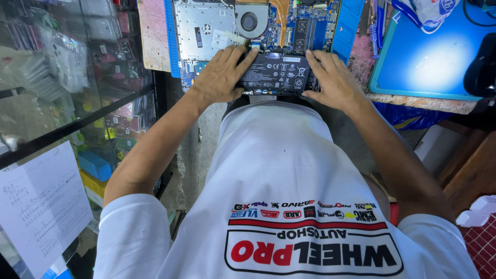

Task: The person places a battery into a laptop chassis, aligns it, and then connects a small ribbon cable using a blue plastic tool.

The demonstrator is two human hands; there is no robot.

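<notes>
An opened laptop (217, 26) lies bottom-up on the bench edge, its circuit board, round fan (249, 20) and silver plate exposed. A long black battery pack (276, 72) sits along its near edge. My left hand (219, 75) rests flat on the battery's left end, fingers spread over its top. My right hand (330, 77) grips the battery's right end, fingers curled on its upper edge. Both hands hold the battery in its bay.
A blue mat (434, 57) covers the bench to the right, with a black object (480, 67) at its far edge. A glass display case (62, 77) full of small packaged goods stands at left, a handwritten paper sheet (41, 206) taped on it. My white shirt fills the lower view.
</notes>
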